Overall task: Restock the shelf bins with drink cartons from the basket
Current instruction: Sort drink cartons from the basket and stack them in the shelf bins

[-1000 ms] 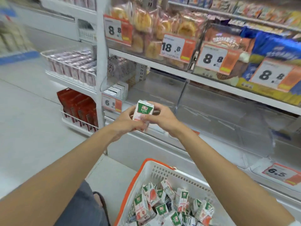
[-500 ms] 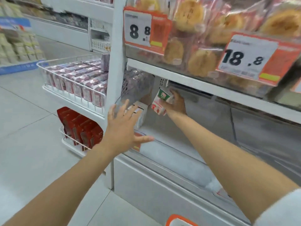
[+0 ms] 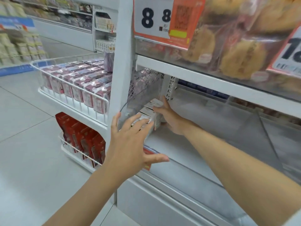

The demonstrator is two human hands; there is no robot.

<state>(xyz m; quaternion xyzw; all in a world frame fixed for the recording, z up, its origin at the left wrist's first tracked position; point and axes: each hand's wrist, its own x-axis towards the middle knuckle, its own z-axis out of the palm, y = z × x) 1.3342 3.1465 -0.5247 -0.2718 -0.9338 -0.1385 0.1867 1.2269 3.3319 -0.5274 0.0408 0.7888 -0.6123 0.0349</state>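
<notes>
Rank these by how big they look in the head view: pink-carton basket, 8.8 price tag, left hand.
1. pink-carton basket
2. 8.8 price tag and left hand: they look about alike, and the hand is nearer the camera, so no ranking between them.

Bagged buns [image 3: 241,59] on upper shelf [image 3: 195,74] w/ 8.8 price tag [image 3: 154,18] at front edge; pink pkgs [image 3: 76,84] in wire rack [image 3: 73,95], red pkgs [image 3: 84,141] below.

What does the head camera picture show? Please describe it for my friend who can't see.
A person's right hand reaches onto a shelf and touches a row of white cartons, while the left hand is spread open in front of them. Bagged buns and an 8.8 price tag sit above.
</notes>
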